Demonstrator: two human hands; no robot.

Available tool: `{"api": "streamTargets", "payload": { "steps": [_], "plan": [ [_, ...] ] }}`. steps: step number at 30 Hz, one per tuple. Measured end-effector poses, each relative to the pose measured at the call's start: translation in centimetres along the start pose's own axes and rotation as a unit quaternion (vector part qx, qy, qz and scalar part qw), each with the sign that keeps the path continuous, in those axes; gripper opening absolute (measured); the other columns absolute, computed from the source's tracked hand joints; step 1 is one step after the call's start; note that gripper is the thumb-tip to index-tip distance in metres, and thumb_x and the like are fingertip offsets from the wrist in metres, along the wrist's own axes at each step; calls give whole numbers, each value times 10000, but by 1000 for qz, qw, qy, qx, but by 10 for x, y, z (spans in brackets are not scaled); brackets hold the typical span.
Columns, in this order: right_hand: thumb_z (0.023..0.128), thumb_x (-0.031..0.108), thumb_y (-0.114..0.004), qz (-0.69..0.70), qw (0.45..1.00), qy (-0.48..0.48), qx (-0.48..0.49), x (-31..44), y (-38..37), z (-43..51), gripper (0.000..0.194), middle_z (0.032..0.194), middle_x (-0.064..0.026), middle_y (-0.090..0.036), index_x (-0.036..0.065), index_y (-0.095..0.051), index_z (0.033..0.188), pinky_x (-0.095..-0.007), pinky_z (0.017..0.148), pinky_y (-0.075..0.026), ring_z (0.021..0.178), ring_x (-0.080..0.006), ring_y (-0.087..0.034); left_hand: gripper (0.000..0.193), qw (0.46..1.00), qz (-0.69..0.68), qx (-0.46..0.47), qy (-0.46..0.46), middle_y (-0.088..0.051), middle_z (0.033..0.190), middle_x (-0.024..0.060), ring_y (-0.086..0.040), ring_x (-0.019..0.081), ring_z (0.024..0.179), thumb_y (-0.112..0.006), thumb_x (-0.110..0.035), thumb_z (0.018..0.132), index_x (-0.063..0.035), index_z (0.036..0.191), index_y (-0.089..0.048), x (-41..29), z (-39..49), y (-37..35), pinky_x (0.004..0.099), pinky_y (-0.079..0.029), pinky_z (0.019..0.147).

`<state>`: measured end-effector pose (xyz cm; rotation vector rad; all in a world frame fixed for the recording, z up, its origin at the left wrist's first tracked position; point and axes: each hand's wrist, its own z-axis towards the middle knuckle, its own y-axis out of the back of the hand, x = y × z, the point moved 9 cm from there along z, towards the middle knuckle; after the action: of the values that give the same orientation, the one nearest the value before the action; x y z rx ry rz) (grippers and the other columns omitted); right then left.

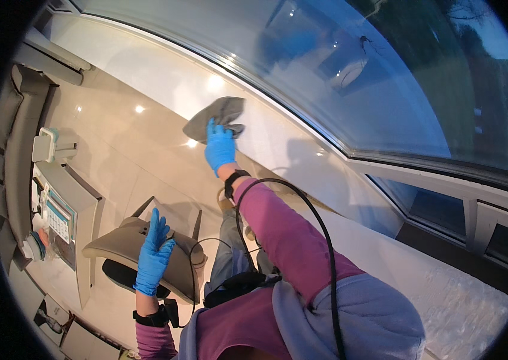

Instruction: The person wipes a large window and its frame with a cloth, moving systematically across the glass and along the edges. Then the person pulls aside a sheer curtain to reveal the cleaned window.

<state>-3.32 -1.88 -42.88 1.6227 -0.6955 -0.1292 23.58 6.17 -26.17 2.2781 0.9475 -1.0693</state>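
A grey cloth (pixel 218 116) lies partly over the edge of the white windowsill (pixel 276 139), its folds bunched on the right. My right hand (pixel 220 146), in a blue disposable glove, presses its fingertips on the cloth's lower part. My left hand (pixel 154 254), gloved likewise, is raised over the beige chair (pixel 110 238) with fingers apart and holds nothing. Each wrist wears a black strap. A black cable loops over my right arm.
The large window pane (pixel 326 81) and its white frame run along the sill. At the left are a sofa (pixel 22 148), a low white table (pixel 83 193) with papers and items, and a small white stand (pixel 47 146). A radiator-like white unit is at upper left.
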Motion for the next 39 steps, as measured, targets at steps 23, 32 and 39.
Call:
{"api": "streamTargets", "payload": {
  "steps": [23, 32, 39],
  "plan": [
    [918, 513, -477, 28, 906, -421, -22, -363, 59, -170, 770, 1578, -175, -126, 137, -189, 1526, -564, 1125, -179, 1420, -441, -145, 798, 1000, 16, -10, 2, -334, 1505, 191, -429, 281, 1323, -515, 68, 886, -235, 1534, -163, -54, 26, -10, 350, -390, 1046],
    [867, 423, -559, 87, 974, -158, 141, -69, 30, 15, 800, 1603, -103, 9, 223, -158, 1530, -740, 1046, -72, 1423, -493, 45, 766, 998, 24, -53, -16, -400, 1467, 186, -464, 259, 1294, -531, 47, 891, -217, 1530, -200, -90, 29, -6, 345, -420, 1016],
    [844, 370, -610, 21, 986, 23, 161, -103, 39, -9, 807, 1594, -127, -31, 177, -211, 1518, -706, 1065, -122, 1426, -470, -49, 772, 995, 2, -96, -9, -405, 1462, 168, -467, 265, 1284, -508, 62, 882, -203, 1533, -187, -109, 38, 26, 348, -425, 1021]
  ]
}}
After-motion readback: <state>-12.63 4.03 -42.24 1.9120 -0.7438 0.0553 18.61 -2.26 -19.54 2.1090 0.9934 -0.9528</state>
